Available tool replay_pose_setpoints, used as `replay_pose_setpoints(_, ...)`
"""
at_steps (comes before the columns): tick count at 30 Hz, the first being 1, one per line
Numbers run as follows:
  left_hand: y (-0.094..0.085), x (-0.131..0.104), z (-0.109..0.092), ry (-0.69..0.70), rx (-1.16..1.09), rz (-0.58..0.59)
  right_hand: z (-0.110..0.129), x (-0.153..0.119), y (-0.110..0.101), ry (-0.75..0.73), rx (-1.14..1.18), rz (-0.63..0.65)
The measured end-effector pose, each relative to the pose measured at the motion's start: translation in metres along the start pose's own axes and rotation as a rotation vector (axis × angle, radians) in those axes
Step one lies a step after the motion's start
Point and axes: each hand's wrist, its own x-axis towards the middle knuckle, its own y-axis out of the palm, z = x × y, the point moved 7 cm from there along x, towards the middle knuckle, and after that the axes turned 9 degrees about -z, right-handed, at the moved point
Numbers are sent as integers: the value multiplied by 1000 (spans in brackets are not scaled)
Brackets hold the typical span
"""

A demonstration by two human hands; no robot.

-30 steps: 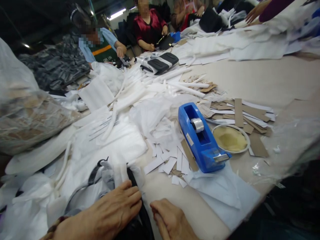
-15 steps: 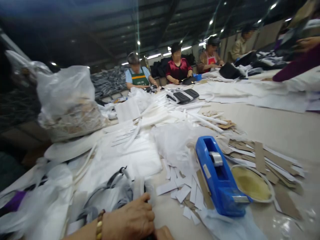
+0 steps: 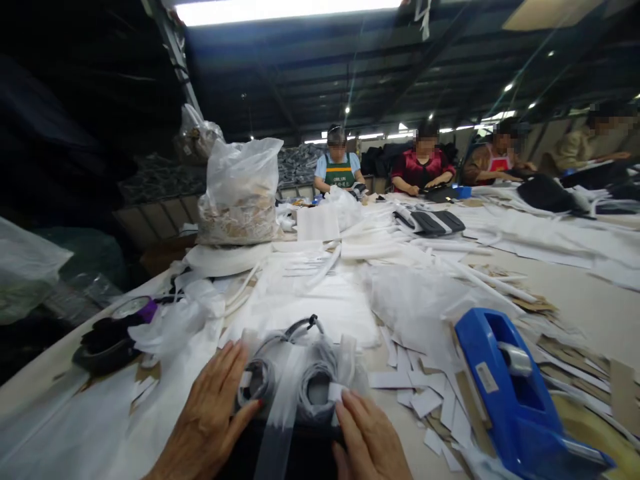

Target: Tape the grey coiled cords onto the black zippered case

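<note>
At the bottom centre lies a black item [image 3: 305, 450] with coiled grey straps [image 3: 317, 390] at its top and a translucent white strip [image 3: 281, 410] running down its middle. My left hand [image 3: 210, 407] rests along its left side, thumb apart from the fingers, beside the left coil. On the right side, my right hand [image 3: 370, 433] has its fingertips at a small white piece [image 3: 336, 392] by the right coil; its thumb is partly hidden. A black cord loop [image 3: 300, 323] sticks up behind the coils.
A blue tape dispenser [image 3: 525, 393] stands at right beside paper scraps [image 3: 425, 393]. White sheets [image 3: 300, 293] spread ahead. A filled plastic bag [image 3: 240, 200] stands back left; a black item [image 3: 107, 343] lies left. Several people sit across the table, one in a green apron [image 3: 340, 175].
The view has swung left and levelled, so the dispenser appears farther right. Both hands now show at the sides of the black item and its coils, which were mostly hidden before.
</note>
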Motion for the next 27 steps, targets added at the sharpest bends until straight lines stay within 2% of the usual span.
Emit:
replay_pose_setpoints(3, 17, -19, 4, -43, 22, 4, 17, 11, 23, -259, -122, 106)
replay_pose_setpoints(5, 30, -27, -1, -41, 45, 14, 20, 8, 36, -364, -220, 146)
replay_pose_setpoints(8, 44, -33, -7, -77, 68, 20, 15, -1, 47, -406, -297, 159)
replay_pose_setpoints(10, 47, -35, -7, -108, 36, 31, 12, -4, 49, -411, -294, 155)
replay_pose_setpoints(12, 47, -36, -2, -149, -76, 65, 10, -5, 46, -404, -266, 147)
replay_pose_setpoints(14, 47, -38, 14, -261, -251, 96, 8, -4, 42, -377, -224, 144)
replay_pose_setpoints(17, 59, -47, 53, -596, -536, 164, -2, -5, 32, -161, -192, 118)
replay_pose_setpoints(19, 76, -54, 68, -801, -734, 280, -19, -8, 26, 118, -146, 77)
replay_pose_setpoints(20, 83, -56, 68, -849, -835, 347, -29, -12, 26, 269, -91, 81)
replay_pose_setpoints(22, 87, -57, 60, -858, -989, 434, -44, -18, 32, 502, 92, 147)
replay_pose_setpoints(23, 84, -58, 55, -824, -1019, 442, -48, -20, 36, 578, 199, 195)
replay_pose_setpoints(25, 72, -63, 45, -709, -968, 421, -50, -16, 40, 641, 398, 291)
replay_pose_setpoints(27, 56, -69, 38, -553, -807, 373, -46, -13, 38, 646, 507, 392)
